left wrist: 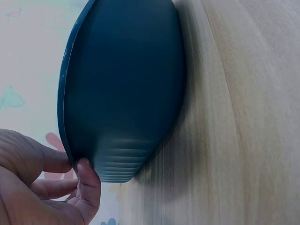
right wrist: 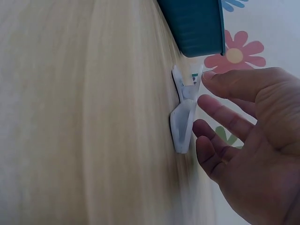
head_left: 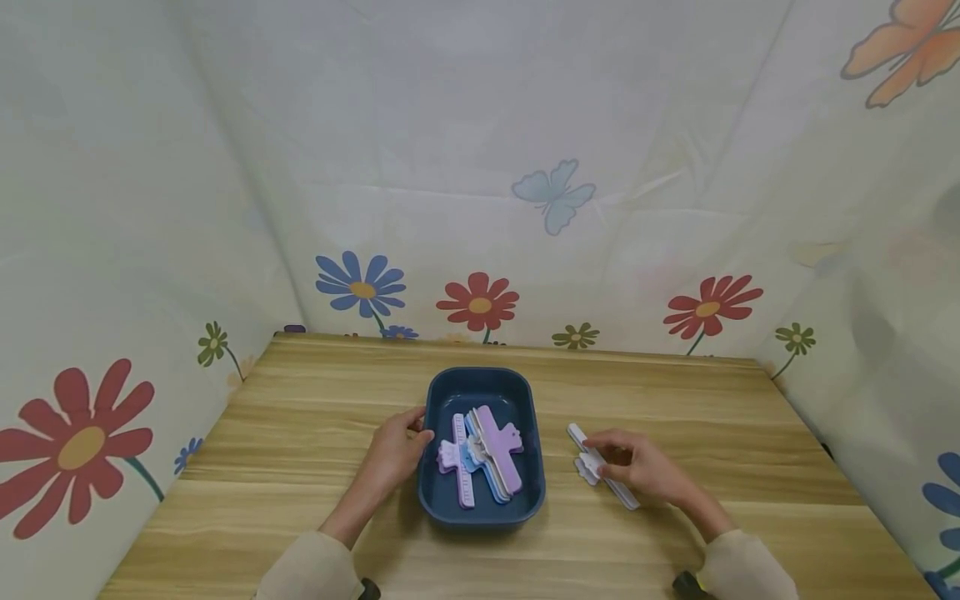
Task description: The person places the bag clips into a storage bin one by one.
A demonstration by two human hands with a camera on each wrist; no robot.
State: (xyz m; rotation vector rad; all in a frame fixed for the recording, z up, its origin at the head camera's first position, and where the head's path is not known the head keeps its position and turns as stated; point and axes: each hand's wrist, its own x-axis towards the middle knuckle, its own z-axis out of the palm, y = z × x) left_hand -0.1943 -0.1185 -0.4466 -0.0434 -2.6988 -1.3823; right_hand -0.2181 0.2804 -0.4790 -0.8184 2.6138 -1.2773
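A dark blue rectangular basin (head_left: 482, 522) stands on the table in the head view. My left hand (head_left: 392, 452) pinches its left rim, thumb on one side and fingers on the other, as the left wrist view shows. Inside lie several bag clips: a purple one (head_left: 497, 446) on the right, a lilac one (head_left: 463, 479) on the left, blue and white ones between, partly overlapped. Right of the basin, a white bag clip (head_left: 622, 495) lies on the table. My right hand (head_left: 647, 473) is over it; in the right wrist view its loosely bent fingers are at the clip (right wrist: 182, 123) without closing round it.
The wood-grain table (head_left: 330, 383) meets a pale curtain (head_left: 450, 125) printed with flowers and butterflies at the back and both sides. A small dark purple object (head_left: 295, 328) sits at the table's far left corner.
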